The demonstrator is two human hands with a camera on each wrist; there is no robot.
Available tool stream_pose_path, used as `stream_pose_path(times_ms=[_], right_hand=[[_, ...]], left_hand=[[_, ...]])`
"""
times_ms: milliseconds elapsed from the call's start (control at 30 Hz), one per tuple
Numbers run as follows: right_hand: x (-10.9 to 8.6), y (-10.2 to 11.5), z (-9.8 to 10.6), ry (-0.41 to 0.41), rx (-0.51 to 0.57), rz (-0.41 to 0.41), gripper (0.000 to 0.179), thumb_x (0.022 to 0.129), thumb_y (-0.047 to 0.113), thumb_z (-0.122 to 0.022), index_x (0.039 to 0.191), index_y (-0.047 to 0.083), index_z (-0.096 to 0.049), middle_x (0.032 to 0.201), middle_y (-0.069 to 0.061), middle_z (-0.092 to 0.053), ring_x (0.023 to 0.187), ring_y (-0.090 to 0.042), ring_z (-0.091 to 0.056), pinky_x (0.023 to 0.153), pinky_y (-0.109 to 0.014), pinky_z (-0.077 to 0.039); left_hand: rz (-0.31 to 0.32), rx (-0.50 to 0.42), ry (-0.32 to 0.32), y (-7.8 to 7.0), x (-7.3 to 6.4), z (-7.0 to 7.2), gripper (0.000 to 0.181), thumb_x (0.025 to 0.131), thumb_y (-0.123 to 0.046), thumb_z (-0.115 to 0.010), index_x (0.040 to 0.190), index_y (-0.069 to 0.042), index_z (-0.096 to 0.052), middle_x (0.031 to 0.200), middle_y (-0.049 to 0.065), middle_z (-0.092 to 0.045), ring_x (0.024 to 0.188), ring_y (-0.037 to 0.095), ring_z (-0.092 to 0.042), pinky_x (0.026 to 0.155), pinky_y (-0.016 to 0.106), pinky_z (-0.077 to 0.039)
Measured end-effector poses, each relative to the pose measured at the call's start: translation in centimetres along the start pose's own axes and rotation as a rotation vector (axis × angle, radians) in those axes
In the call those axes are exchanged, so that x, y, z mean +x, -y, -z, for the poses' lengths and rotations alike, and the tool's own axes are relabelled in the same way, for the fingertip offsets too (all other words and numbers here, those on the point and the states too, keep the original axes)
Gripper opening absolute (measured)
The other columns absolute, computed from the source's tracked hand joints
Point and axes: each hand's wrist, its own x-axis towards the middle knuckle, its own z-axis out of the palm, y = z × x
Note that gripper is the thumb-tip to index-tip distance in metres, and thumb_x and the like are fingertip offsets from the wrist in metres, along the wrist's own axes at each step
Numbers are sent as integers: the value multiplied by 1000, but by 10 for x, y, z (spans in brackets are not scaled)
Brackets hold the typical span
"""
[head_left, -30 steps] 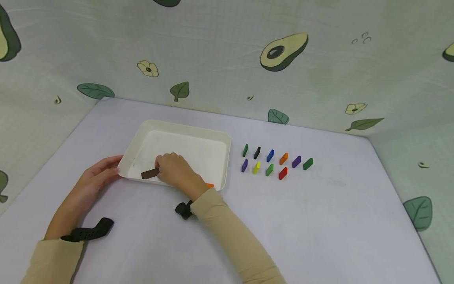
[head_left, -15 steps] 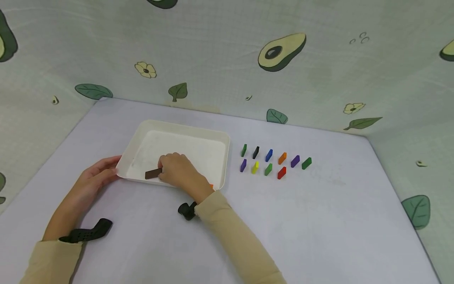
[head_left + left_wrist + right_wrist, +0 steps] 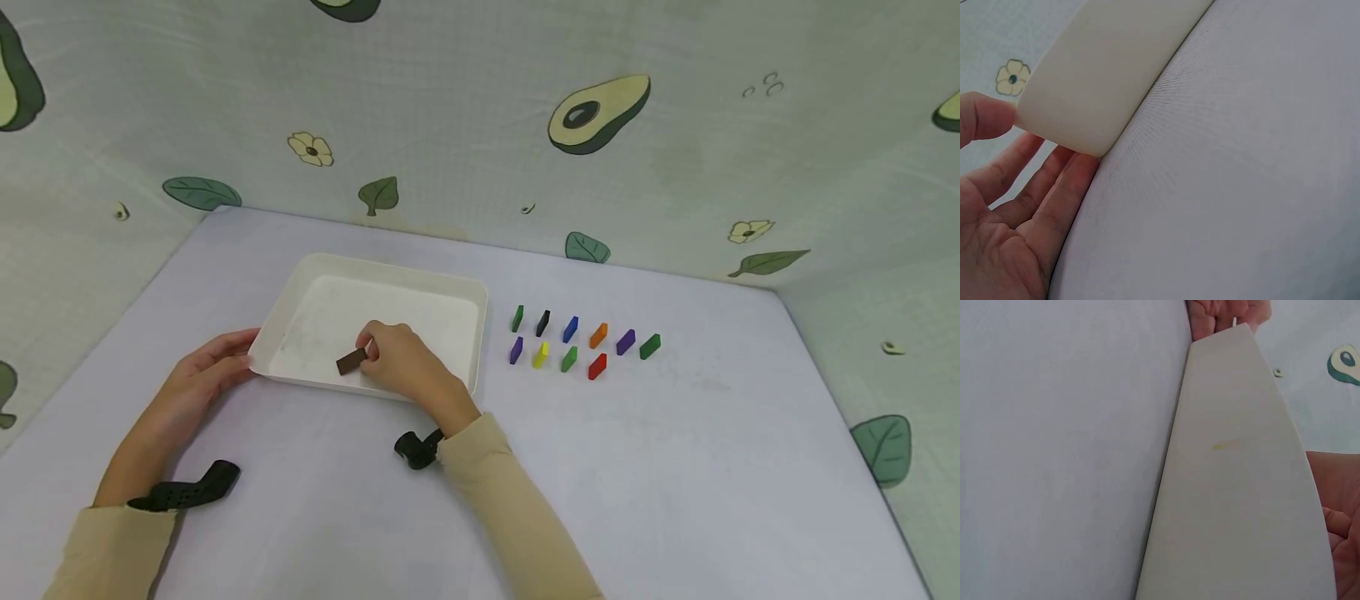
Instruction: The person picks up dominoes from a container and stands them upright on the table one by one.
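In the head view a shallow white tray (image 3: 450, 287) lies left of centre on the table. Inside it, near the front wall, my right hand (image 3: 408, 362) pinches one end of a brown domino (image 3: 351, 361). My left hand (image 3: 191, 379) holds the tray's near left corner. The left wrist view has the thumb on the rim and the other fingers against the lower edge of the tray wall (image 3: 1097, 69). From the right wrist, the outer wall (image 3: 1235, 462) covers the domino and most of my right hand (image 3: 1344, 519).
Right of the tray, several coloured dominoes stand in two rows, among them a black one (image 3: 543, 323), a yellow one (image 3: 542, 355) and a red one (image 3: 597, 367). A cloth with avocado prints (image 3: 480, 125) hangs behind the white table (image 3: 675, 500).
My right hand has moved to the right within the tray, the brown domino still in its fingers. An orange piece near the tray's front right is now out of sight. My left hand stays put.
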Motion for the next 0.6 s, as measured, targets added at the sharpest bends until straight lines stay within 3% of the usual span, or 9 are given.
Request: stream_pose_path(times_ms=[300,600], right_hand=[[-14,-12,14,-45,53,-1,23,85,7,-60,108,11,-57,81,3,-55,64,-7,-47,56,-13,-40],[-36,-13,34,-111,32,40,22,86,6,-57,107,11,-57,78,1,-55,63,-11,-46,56,-16,-38]], left_hand=[[3,2,-3,1,0,0,37,97,-12,-49,133,-8,-44,120,-16,-56,102,-6,-56,82,4,-45],[14,16,-19,4,0,-1,38,96,-14,-50,134,-8,-44,122,-17,-53,102,-8,-55,82,4,-44]])
